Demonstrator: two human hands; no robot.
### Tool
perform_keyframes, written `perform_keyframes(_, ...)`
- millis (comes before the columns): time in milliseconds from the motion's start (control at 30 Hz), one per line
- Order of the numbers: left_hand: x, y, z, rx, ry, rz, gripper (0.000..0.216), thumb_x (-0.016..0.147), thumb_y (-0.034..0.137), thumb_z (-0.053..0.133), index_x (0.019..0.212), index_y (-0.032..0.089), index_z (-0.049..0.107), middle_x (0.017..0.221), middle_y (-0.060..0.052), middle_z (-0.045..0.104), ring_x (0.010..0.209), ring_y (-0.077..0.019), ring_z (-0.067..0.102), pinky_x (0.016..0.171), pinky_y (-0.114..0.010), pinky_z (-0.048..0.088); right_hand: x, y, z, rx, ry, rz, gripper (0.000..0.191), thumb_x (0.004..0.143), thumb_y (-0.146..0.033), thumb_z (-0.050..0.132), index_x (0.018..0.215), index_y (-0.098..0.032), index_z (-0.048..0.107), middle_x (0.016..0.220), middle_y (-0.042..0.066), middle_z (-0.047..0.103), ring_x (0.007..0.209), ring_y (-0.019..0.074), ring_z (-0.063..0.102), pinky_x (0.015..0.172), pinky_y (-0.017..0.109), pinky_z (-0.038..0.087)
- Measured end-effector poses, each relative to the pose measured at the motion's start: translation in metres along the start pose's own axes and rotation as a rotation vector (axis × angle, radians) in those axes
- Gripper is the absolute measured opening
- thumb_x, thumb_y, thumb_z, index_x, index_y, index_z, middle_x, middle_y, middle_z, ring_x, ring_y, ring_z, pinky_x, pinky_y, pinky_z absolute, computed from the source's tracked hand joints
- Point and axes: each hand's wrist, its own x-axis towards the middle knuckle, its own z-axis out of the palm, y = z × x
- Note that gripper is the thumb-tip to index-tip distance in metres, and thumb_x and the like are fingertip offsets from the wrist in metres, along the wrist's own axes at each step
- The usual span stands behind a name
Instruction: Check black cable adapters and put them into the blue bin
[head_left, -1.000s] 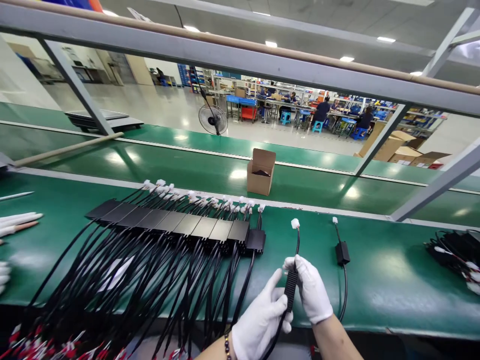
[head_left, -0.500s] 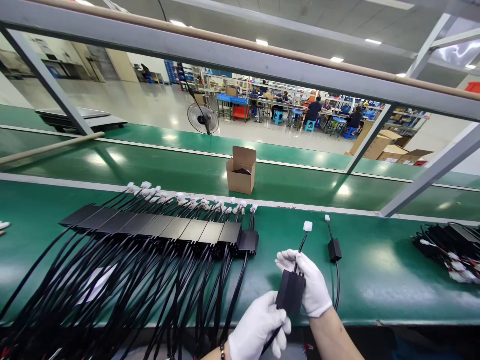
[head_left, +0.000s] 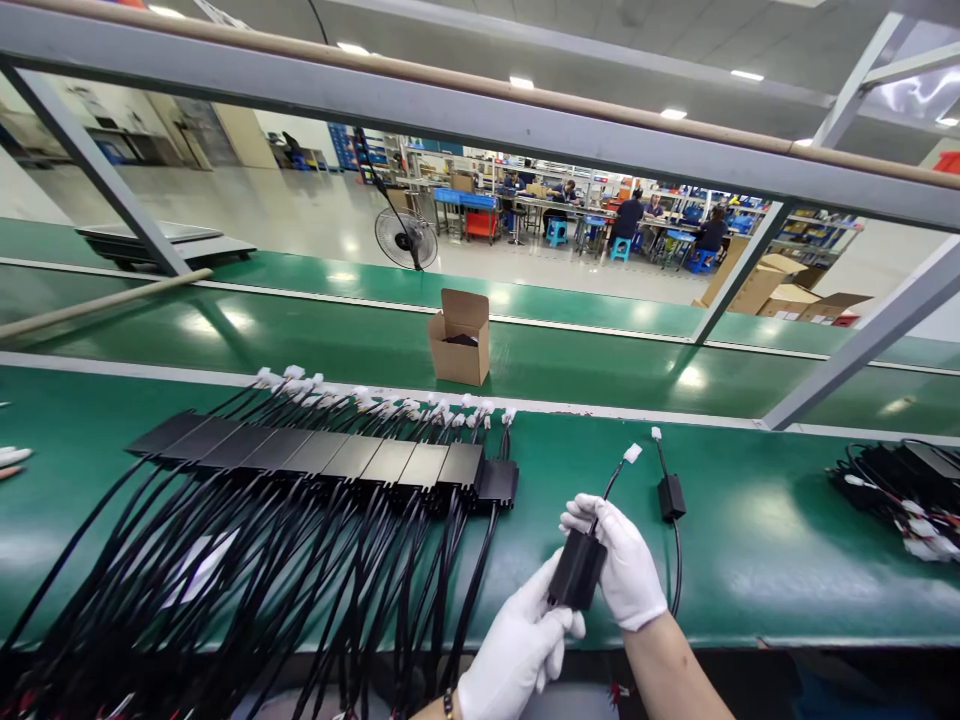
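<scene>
Seeing more tilt on the box (head_left: 577, 568) than half a second ago, plus the plug (head_left: 632, 453) swung out to the right and the carton (head_left: 459, 350) slid further left along the belt (head_left: 675, 350). Otherwise looks much the same, tbh.

Holds it in both gloved hands, just above the front of the bench (head_left: 750, 560). Wraps the right hand (head_left: 626, 575) round the far end, fingers closed over the top edge right where the thin lead comes out. Closes the left hand (head_left: 517, 645) round the near end from below, thumb up against the casing. Probably has the thick cable in that fist too, but can't see inside it.

Worth noting the long axis: runs near-left to far-right, low end in the left hand, high end in the right, with lead and plug pointing away and a bit right.

Off to the left and slightly further back sits the row (head_left: 337, 455) of matching units, its last one near the box but not touching. Puts the left hand closer to that row. On the other side, just beyond the right hand, lies a lone unit (head_left: 670, 495) flat on the bench, apart from the fingers.
</scene>
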Motion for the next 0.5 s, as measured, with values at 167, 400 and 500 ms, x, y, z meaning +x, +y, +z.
perform_keyframes(167,0.0,-0.001,0.001,0.03,0.088,-0.045,0.077,0.067,0.028,0.058,0.14,0.015,0.035,0.078,0.001,0.055,0.047,-0.0033,0.04,0.042,-0.017,0.03,0.002,-0.001,0.002,-0.008,0.06,0.048,0.033,0.076,-0.044,0.07,0.091,-0.015,0.07,0.094,0.009,0.071,0.087,0.0228,0.067,0.08,0.036,0.053)
perform_keyframes(400,0.006,-0.011,-0.001,0.049,0.09,-0.072,0.08,0.065,0.032,0.058,0.14,0.016,0.036,0.077,0.001,0.054,0.048,-0.0049,0.038,0.044,-0.021,0.03,-0.002,-0.007,0.006,-0.01,0.024,0.005,0.032,0.077,-0.044,0.069,0.089,-0.014,0.07,0.091,0.009,0.07,0.086,0.0235,0.066,0.083,0.039,0.052)
perform_keyframes(500,0.003,-0.007,0.0,0.096,0.111,-0.025,0.065,0.067,0.031,0.057,0.13,0.016,0.05,0.076,0.002,0.05,0.049,-0.0062,0.036,0.045,-0.022,0.028,-0.001,-0.008,0.005,-0.043,0.011,-0.008,0.033,0.078,-0.046,0.067,0.091,-0.015,0.07,0.096,0.009,0.07,0.094,0.0257,0.064,0.087,0.042,0.05)
